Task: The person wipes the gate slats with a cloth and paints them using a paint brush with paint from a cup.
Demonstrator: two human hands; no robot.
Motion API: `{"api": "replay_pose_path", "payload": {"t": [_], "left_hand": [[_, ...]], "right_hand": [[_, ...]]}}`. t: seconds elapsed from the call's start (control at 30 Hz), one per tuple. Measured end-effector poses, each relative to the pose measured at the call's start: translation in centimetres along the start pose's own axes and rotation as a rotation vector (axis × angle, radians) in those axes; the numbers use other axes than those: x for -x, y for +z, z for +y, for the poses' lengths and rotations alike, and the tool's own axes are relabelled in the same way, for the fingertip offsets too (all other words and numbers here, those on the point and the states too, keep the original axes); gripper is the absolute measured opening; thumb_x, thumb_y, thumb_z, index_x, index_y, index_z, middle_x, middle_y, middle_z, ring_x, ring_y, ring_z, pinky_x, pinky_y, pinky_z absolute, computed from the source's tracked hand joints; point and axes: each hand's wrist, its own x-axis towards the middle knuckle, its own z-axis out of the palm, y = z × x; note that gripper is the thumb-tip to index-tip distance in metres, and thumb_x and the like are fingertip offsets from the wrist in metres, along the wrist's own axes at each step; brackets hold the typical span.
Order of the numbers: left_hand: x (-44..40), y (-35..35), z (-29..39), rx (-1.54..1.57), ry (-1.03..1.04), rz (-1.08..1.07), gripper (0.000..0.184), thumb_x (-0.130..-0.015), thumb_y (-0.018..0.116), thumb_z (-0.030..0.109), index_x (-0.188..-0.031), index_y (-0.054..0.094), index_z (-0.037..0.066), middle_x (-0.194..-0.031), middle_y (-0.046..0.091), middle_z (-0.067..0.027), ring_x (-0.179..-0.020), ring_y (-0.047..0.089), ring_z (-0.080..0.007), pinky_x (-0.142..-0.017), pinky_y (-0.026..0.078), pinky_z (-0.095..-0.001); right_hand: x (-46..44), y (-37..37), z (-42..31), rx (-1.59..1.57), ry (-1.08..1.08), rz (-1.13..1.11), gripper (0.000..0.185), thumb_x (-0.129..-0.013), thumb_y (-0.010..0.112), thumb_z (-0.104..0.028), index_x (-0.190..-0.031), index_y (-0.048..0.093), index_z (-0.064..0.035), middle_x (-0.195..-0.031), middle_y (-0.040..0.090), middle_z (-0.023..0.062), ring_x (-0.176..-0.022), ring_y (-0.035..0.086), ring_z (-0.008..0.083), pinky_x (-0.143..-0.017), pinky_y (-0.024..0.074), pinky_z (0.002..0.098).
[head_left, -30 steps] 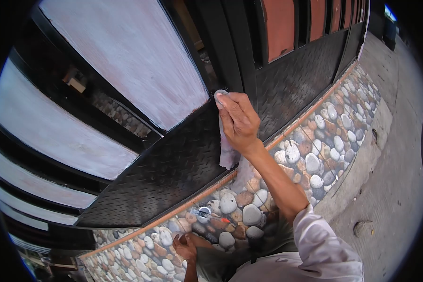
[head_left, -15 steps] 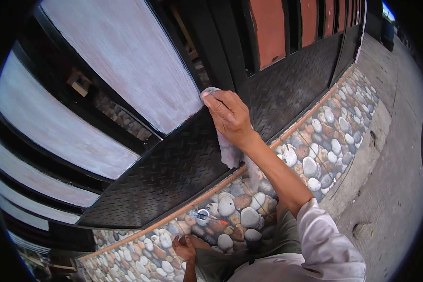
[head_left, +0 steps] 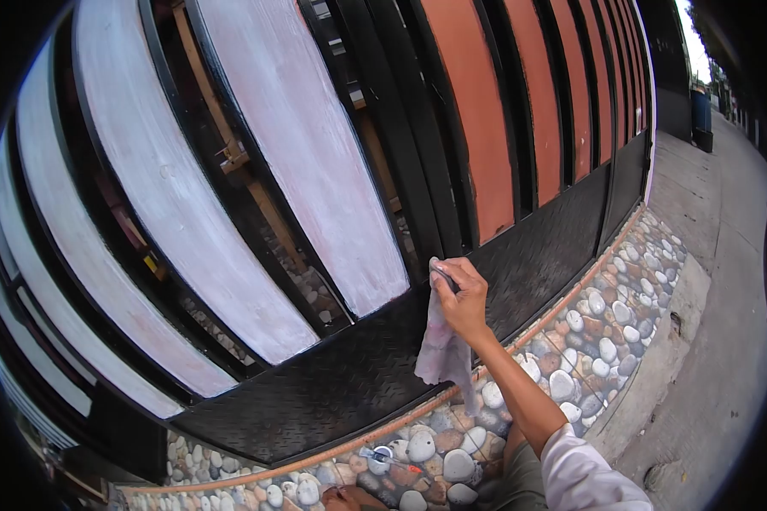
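Observation:
My right hand [head_left: 464, 300] pinches a thin, stained, greyish-pink rag [head_left: 442, 356] that hangs down from the fingers. The hand is in front of the black metal frame of a gate, just right of the lower end of a whitish painted slat [head_left: 315, 162]. Behind the rag lies the black patterned kick plate [head_left: 341, 383]. At the bottom edge, my left hand [head_left: 346, 499] shows only in part, low by my leg; its fingers are not clear. Near it on the stones lies a small tool with a bluish clear part and a red end [head_left: 392, 461], beside a small white round thing [head_left: 380, 456].
Orange slats [head_left: 473, 119] fill the gate to the right. A thin orange-brown edge [head_left: 383, 433] runs along the gate's foot, bordering a strip of set pebbles [head_left: 562, 385]. Beyond is grey concrete pavement [head_left: 699, 281], with a blue bin [head_left: 700, 111] far off.
The view has tilted up, showing more of the gate. My right hand with the rag has moved off the white slat's lower corner to the black frame at its right.

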Motion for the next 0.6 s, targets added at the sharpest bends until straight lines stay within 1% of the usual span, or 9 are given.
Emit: {"api": "replay_pose_path", "payload": {"t": [0.03, 0.07, 0.17, 0.23, 0.27, 0.37, 0.4, 0.43, 0.6], "left_hand": [[0.3, 0.1, -0.1, 0.010, -0.009, 0.008, 0.047, -0.094, 0.050, 0.038, -0.087, 0.071, -0.003, -0.087, 0.069, -0.0242, -0.080, 0.062, -0.0459, -0.077, 0.050, -0.0525], [0.5, 0.7, -1.4, 0.050, -0.034, -0.017, 0.043, -0.086, 0.067, 0.039, -0.095, 0.070, -0.003, -0.091, 0.070, -0.0237, -0.083, 0.065, -0.0440, -0.078, 0.052, -0.0493], [-0.1, -3.3, 2.7, 0.137, -0.066, -0.133, 0.041, -0.082, 0.066, 0.031, -0.101, 0.059, -0.006, -0.095, 0.061, -0.0225, -0.096, 0.057, -0.0433, -0.089, 0.043, -0.0514], [0.4, -4.1, 4.2, 0.217, 0.040, -0.063, 0.043, -0.084, 0.065, 0.029, -0.111, 0.058, -0.004, -0.104, 0.060, -0.0263, -0.101, 0.056, -0.0449, -0.093, 0.043, -0.0508], [0.8, -4.5, 5.8, 0.282, -0.082, -0.097, 0.038, -0.081, 0.067, 0.018, -0.112, 0.058, -0.003, -0.104, 0.059, -0.0258, -0.099, 0.056, -0.0441, -0.093, 0.043, -0.0507], [3.0, -0.5, 7.3, 0.574, -0.343, -0.106, 0.031, -0.078, 0.072, 0.004, -0.106, 0.062, -0.006, -0.089, 0.067, -0.0216, -0.079, 0.067, -0.0349, -0.072, 0.054, -0.0424], [3.7, 0.1, 7.1, 0.350, -0.258, -0.212, 0.033, -0.080, 0.074, 0.007, -0.108, 0.062, -0.006, -0.094, 0.068, -0.0231, -0.087, 0.069, -0.0351, -0.076, 0.055, -0.0415], [4.0, 0.8, 7.9, 0.342, -0.246, -0.240, 0.039, -0.078, 0.077, 0.010, -0.109, 0.061, -0.005, -0.099, 0.069, -0.0241, -0.091, 0.069, -0.0360, -0.079, 0.055, -0.0415], [6.6, 5.9, 7.9, 0.331, -0.345, -0.325, 0.056, -0.070, 0.083, 0.015, -0.118, 0.060, -0.005, -0.103, 0.068, -0.0239, -0.098, 0.067, -0.0386, -0.085, 0.053, -0.0443]], "right_hand": [[0.6, -1.0, 0.0, 0.029, 0.026, 0.006, 0.021, -0.084, 0.068, 0.004, -0.104, 0.072, 0.0030, -0.093, 0.068, 0.0115, -0.083, 0.067, 0.0175, -0.074, 0.0520, 0.0272], [1.9, -2.2, 0.9, 0.011, 0.119, -0.013, 0.021, -0.083, 0.068, 0.004, -0.104, 0.072, 0.0035, -0.096, 0.069, 0.0101, -0.084, 0.067, 0.0162, -0.076, 0.0519, 0.0267], [7.3, -5.8, 4.1, -0.206, 0.589, -0.034, 0.024, -0.083, 0.069, 0.005, -0.107, 0.071, 0.0043, -0.103, 0.070, 0.0067, -0.092, 0.065, 0.0130, -0.082, 0.0521, 0.0264], [10.2, -8.1, 4.5, -0.361, 0.849, 0.031, 0.040, -0.082, 0.070, 0.007, -0.122, 0.064, 0.0047, -0.106, 0.071, 0.0092, -0.091, 0.066, 0.0137, -0.084, 0.0528, 0.0267], [11.9, -9.2, 6.4, -0.344, 0.941, 0.039, 0.052, -0.080, 0.073, 0.005, -0.130, 0.059, 0.0060, -0.108, 0.070, 0.0114, -0.095, 0.066, 0.0168, -0.086, 0.0524, 0.0293], [14.5, -11.7, 8.7, -0.483, 1.135, 0.019, 0.024, -0.081, 0.074, 0.003, -0.103, 0.066, 0.0070, -0.090, 0.071, 0.0114, -0.076, 0.068, 0.0195, -0.069, 0.0568, 0.0325], [15.8, -12.1, 9.4, -0.402, 1.154, -0.010, 0.015, -0.081, 0.074, 0.002, -0.094, 0.066, 0.0050, -0.084, 0.070, 0.0090, -0.070, 0.068, 0.0187, -0.064, 0.0571, 0.0328], [17.5, -12.7, 10.4, -0.338, 1.203, -0.035, 0.011, -0.084, 0.073, 0.001, -0.094, 0.069, 0.0020, -0.084, 0.071, 0.0073, -0.069, 0.066, 0.0154, -0.063, 0.0540, 0.0275], [25.3, -13.3, 13.2, -0.118, 1.392, 0.052, 0.018, -0.090, 0.070, -0.008, -0.106, 0.065, -0.0004, -0.092, 0.070, 0.0056, -0.078, 0.066, 0.0143, -0.070, 0.0541, 0.0300]]}}
